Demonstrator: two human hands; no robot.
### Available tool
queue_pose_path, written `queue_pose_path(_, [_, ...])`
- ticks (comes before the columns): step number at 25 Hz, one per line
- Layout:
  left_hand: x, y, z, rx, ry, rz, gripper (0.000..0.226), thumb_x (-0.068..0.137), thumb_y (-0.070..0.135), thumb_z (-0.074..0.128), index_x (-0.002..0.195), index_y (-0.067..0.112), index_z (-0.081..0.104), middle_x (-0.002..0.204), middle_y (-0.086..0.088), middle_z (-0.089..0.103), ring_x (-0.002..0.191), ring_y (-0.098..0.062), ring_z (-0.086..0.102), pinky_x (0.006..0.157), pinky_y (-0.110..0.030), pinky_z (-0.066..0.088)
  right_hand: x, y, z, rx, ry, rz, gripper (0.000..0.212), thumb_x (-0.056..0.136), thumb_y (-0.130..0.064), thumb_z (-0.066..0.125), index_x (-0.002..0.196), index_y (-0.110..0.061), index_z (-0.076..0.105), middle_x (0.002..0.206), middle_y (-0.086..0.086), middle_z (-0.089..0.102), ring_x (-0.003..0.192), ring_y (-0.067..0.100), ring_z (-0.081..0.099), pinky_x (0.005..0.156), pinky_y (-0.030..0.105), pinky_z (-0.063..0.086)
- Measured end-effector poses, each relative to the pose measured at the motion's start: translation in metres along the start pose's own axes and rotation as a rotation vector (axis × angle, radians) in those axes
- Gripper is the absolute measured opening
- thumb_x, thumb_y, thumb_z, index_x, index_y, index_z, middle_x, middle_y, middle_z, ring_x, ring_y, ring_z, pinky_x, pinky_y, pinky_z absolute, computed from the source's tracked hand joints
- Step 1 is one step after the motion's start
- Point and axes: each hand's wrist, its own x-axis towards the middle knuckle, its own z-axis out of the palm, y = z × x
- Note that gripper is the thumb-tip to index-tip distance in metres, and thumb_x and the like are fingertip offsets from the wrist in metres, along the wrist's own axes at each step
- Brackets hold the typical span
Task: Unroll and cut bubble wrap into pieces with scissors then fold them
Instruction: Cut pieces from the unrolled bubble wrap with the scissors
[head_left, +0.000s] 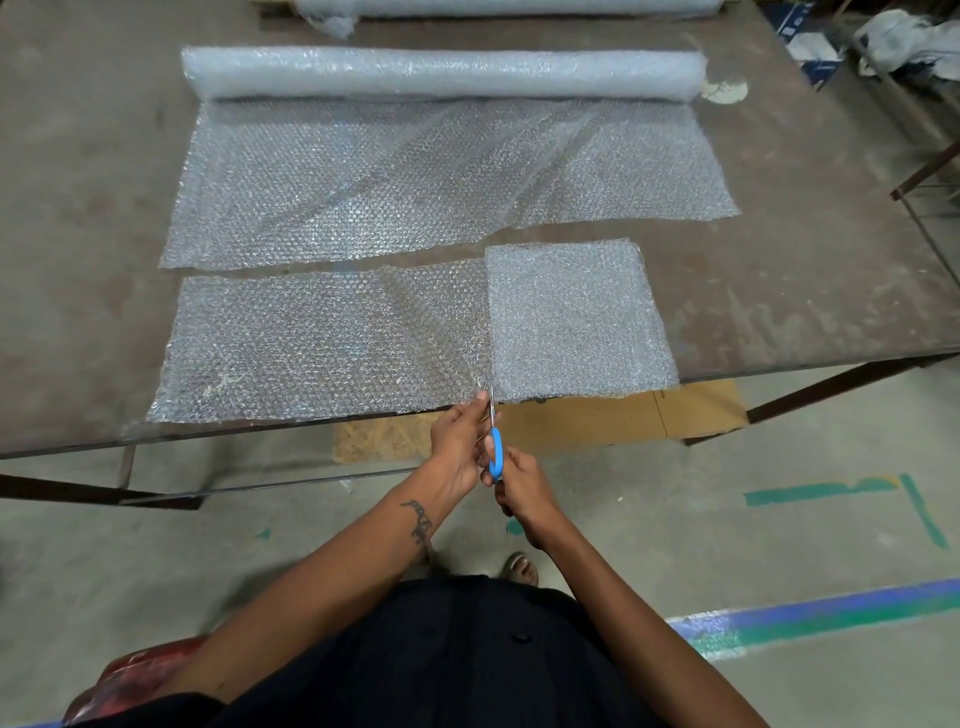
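Bubble wrap lay in three forms on the tabletop (78, 218), a worn, stained brown surface. A roll (441, 73) of the clear, dimpled film formed a long cylinder lying parallel to the far edge, and an unrolled sheet (415, 182) ran from it toward the near edge, ending in an uneven cut line. A separate cut strip (311, 343) lay flat along the near edge, just clear of that sheet, and its own near margin reached the table edge. At the strip's right end a folded piece (576, 322) formed a roughly square pad, whiter and more opaque than the single layer beside it.

Scissors (495, 441) with blue plastic handles and narrow metal blades pointed away from the person at the near edge, with the blade tips meeting the bubble wrap at the left border of the folded piece. The right hand (524, 488) was curled around the blue handles and gripped them. The blades appeared nearly together. The left hand (460, 441) had its fingers curled beside the blades at the near margin of the strip; whether it pinched the film or only touched it could not be determined.

A cardboard sheet (623, 415) lay on the concrete floor beneath the near edge.
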Motion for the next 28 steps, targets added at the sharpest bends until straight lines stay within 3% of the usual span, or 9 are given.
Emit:
queue_pose_path(3, [-0.001, 0.001, 0.0, 0.02, -0.002, -0.022, 0.028, 0.1, 0.033, 0.073, 0.108, 0.008, 0.064, 0.112, -0.016, 0.079, 0.055, -0.013, 0.067, 0.035, -0.023, 0.041, -0.003, -0.006, 0.0, 0.004, 0.013, 0.01, 0.043, 0.109, -0.053, 0.05, 0.095, -0.016, 0.065, 0.067, -0.004, 0.062, 0.046, 0.007, 0.036, 0.045, 0.022, 0.028])
queue_pose_path(6, [0.0, 0.003, 0.0, 0.017, -0.005, -0.042, 0.035, 0.101, 0.035, 0.072, 0.118, 0.005, 0.066, 0.104, -0.014, 0.081, 0.044, -0.013, 0.06, 0.037, -0.024, 0.041, -0.003, -0.013, -0.001, 0.026, 0.004, 0.01, 0.044, 0.109, -0.051, 0.051, 0.089, -0.013, 0.064, 0.066, 0.001, 0.061, 0.045, 0.009, 0.034, 0.044, 0.021, 0.028])
queue_pose_path(9, [0.002, 0.003, 0.0, -0.005, -0.011, -0.052, 0.039, 0.1, 0.035, 0.073, 0.124, 0.005, 0.066, 0.093, -0.008, 0.082, 0.059, -0.015, 0.07, 0.05, -0.03, 0.044, -0.004, -0.014, -0.001, 0.066, 0.001, 0.029, 0.047, 0.108, -0.052, 0.051, 0.088, -0.012, 0.063, 0.066, 0.003, 0.059, 0.045, 0.012, 0.033, 0.045, 0.022, 0.024])
queue_pose_path(13, [0.001, 0.006, -0.002, -0.008, -0.033, -0.061, 0.034, 0.101, 0.035, 0.071, 0.118, 0.005, 0.068, 0.116, -0.018, 0.078, 0.071, -0.024, 0.069, 0.039, -0.026, 0.043, -0.006, -0.008, 0.0, 0.103, 0.008, 0.038, 0.055, 0.104, -0.062, 0.05, 0.088, -0.012, 0.067, 0.068, 0.005, 0.059, 0.046, 0.012, 0.033, 0.046, 0.023, 0.024])
queue_pose_path(15, [0.0, 0.006, -0.001, -0.03, -0.042, -0.051, 0.038, 0.102, 0.031, 0.07, 0.125, 0.001, 0.068, 0.123, -0.018, 0.075, 0.095, -0.027, 0.075, 0.046, -0.028, 0.053, -0.004, -0.005, -0.002, 0.126, 0.014, 0.038, 0.062, 0.097, -0.07, 0.048, 0.088, -0.012, 0.067, 0.068, 0.006, 0.059, 0.046, 0.011, 0.033, 0.046, 0.023, 0.024])
queue_pose_path(17, [-0.001, 0.007, 0.0, -0.04, -0.044, -0.04, 0.035, 0.102, 0.03, 0.07, 0.124, 0.002, 0.069, 0.121, -0.013, 0.076, 0.105, -0.027, 0.074, 0.048, -0.026, 0.054, -0.001, -0.006, -0.004, 0.125, 0.02, 0.047, 0.062, 0.097, -0.072, 0.048, 0.088, -0.014, 0.068, 0.069, 0.007, 0.059, 0.046, 0.011, 0.033, 0.046, 0.024, 0.025])
queue_pose_path(20, [-0.001, 0.009, 0.0, -0.029, -0.042, -0.042, 0.026, 0.102, 0.032, 0.071, 0.11, 0.007, 0.069, 0.099, -0.005, 0.076, 0.077, -0.019, 0.074, 0.044, -0.026, 0.049, 0.006, -0.009, -0.005, 0.118, 0.012, 0.054, 0.055, 0.105, -0.066, 0.046, 0.089, -0.017, 0.067, 0.069, 0.006, 0.058, 0.046, 0.011, 0.034, 0.046, 0.024, 0.024])
queue_pose_path(23, [-0.002, 0.009, 0.0, -0.009, -0.039, -0.057, 0.027, 0.102, 0.034, 0.071, 0.098, 0.008, 0.067, 0.08, -0.004, 0.073, 0.045, -0.016, 0.058, 0.036, -0.025, 0.039, 0.01, -0.013, -0.004, 0.137, -0.009, 0.049, 0.053, 0.105, -0.065, 0.047, 0.087, -0.019, 0.067, 0.068, 0.008, 0.057, 0.046, 0.011, 0.032, 0.045, 0.024, 0.022])
queue_pose_path(28, [-0.001, 0.01, -0.002, 0.009, -0.044, -0.045, 0.033, 0.101, 0.037, 0.072, 0.104, 0.005, 0.067, 0.081, -0.007, 0.072, 0.039, -0.015, 0.05, 0.036, -0.026, 0.039, 0.013, -0.013, -0.003, 0.153, -0.003, 0.071, 0.056, 0.106, -0.062, 0.046, 0.086, -0.015, 0.067, 0.067, 0.007, 0.057, 0.045, 0.011, 0.033, 0.043, 0.023, 0.023])
